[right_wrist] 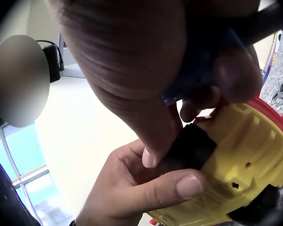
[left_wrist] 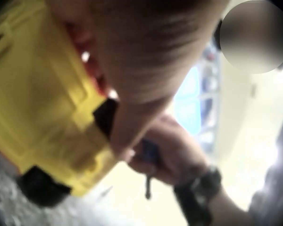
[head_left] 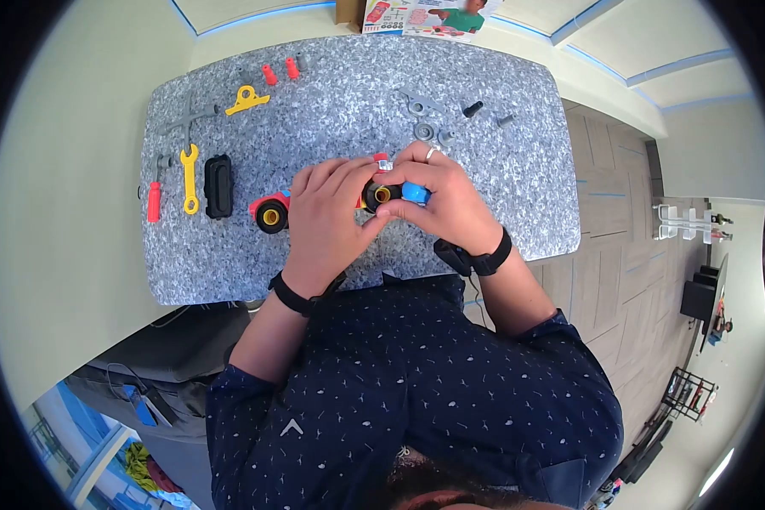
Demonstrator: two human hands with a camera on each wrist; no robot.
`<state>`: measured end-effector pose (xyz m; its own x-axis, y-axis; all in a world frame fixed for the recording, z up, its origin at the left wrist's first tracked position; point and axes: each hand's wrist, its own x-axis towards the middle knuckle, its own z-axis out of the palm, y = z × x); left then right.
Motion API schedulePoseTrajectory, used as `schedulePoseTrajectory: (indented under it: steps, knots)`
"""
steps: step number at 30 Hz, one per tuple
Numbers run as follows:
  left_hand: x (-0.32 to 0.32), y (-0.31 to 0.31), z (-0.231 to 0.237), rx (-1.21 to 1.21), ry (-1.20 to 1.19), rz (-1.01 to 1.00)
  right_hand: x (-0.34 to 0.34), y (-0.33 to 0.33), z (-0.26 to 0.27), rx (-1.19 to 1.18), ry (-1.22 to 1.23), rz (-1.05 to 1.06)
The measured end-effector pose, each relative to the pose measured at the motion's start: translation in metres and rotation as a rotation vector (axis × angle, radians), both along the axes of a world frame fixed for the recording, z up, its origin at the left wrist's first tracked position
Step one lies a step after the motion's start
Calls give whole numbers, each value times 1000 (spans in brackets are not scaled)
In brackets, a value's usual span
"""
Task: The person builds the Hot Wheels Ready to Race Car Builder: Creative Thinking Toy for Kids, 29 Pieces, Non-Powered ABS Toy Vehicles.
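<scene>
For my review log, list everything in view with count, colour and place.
Table: 1, speckled grey, centre
Toy car: 1, red and yellow, table's near side
Blue item: 1, blue, beside car
Wrench: 1, yellow, table left
Black part: 1, black, beside wrench
Red-handled tool: 1, red and grey, far left
Cross tool: 1, grey, behind wrench
Bracket: 1, yellow, back left
Pegs: 2, red, back left
Grey parts: several, grey, back left and right
Black bolt: 1, black, back right
Printed box: 1, multicoloured, behind table
Floor: 1, grey-brown, right
Window panes: several, bluish, background
Shirt: 1, navy patterned, foreground
Wristbands: 2, black, wrists
Left hand: 1, bare, on car
Right hand: 1, holding blue item
</scene>
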<state>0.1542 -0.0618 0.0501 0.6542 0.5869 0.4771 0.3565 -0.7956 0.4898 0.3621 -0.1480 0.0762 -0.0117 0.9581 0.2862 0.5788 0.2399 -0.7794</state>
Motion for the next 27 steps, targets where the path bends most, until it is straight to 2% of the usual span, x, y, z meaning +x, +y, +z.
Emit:
schedulePoseTrajectory:
  steps: [4,10,13,16,17,19,22,23,27]
  knots:
    - [0,0,-1,-4,0,7,-10,-3,0,6,-66,-67]
    - [-1,-2,4,-38,-3,-11,-6,-6,3,-46,-69,-19]
    - [0,-3,4,-45,8,-6,-1,-5,-1,-2,57,4]
    - [-2,-3,7,-42,13,-18,18,-9,-3,134,67,-152]
    - [-3,-4,8,-36,11,-15,34,-11,-11,141,60,-266]
    - [-5,-8,8,-30,11,-8,63,-14,-18,80,-99,-525]
    - [-7,-10,8,-32,9,-24,100,-10,-45,-41,-362,-635]
    - [-7,-10,10,-37,6,-33,110,-8,-52,-117,-378,-619]
    - [-6,-10,11,-49,10,-30,142,10,-92,-84,-505,-589]
